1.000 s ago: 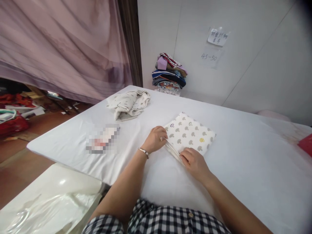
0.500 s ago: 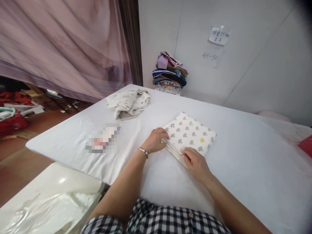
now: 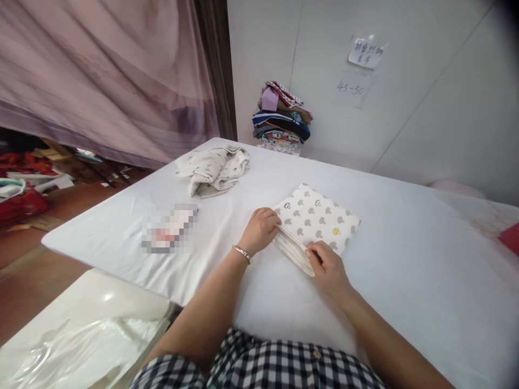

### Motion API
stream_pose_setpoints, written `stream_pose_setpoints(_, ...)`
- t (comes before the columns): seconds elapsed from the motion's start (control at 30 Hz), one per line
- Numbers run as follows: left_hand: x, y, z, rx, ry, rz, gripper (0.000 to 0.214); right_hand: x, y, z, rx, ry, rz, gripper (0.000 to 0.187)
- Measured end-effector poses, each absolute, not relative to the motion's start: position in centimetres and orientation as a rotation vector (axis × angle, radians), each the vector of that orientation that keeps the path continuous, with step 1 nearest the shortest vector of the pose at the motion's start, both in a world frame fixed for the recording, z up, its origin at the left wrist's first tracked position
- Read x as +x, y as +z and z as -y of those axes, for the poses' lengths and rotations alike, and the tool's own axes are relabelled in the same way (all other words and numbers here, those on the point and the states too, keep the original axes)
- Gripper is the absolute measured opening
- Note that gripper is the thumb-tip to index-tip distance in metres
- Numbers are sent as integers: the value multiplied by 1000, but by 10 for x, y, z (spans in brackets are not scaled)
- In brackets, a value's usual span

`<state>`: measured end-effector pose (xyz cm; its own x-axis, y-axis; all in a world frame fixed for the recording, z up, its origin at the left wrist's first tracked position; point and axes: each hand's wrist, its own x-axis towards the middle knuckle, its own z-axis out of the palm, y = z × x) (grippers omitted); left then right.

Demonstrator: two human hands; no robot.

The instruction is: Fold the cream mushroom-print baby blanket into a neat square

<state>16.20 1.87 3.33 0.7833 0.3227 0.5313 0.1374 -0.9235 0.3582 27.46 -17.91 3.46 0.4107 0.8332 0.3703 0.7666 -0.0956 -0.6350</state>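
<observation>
White folded cloth (image 3: 314, 216) now gapes wider between left hand (image 3: 260, 231) and right hand (image 3: 329, 267).

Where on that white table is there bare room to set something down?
Widest: the white table right of the folded cloth, toward the red item at the picture's edge. A smaller patch lies between that cloth and the rumpled cloth. It is crowded at the folded cloth's near edge, where the left hand and right hand grip it.

Folded cloth (image 3: 316, 216): matt, printed fabric. Table (image 3: 405, 270): smooth cloth cover, lightly creased. Bracelet (image 3: 242, 253): shiny metal. Bag (image 3: 93, 348): glossy, crinkled plastic. Curtain (image 3: 121, 65): fabric, faint sheen. Wall (image 3: 409, 108): smooth, matt panels. Note (image 3: 366, 53): white paper.
</observation>
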Motion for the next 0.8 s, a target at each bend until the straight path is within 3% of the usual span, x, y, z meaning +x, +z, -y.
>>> stream_pose_setpoints(0.33, 167, 33, -8, 2753, 1031, -540, 16, 275, 35, 183, -1846, -58, 1536, 30)
stream_pose_setpoints(0.6, 166, 29, 1, 2665, 728, -783, 21, 269, 39, 181, -2104, -275, 1659, 30)
stream_pose_setpoints(0.8, 166, 31, 1, 2650, 729, -572, 23, 271, 44, 183, -2057, -429, 1584, 31)
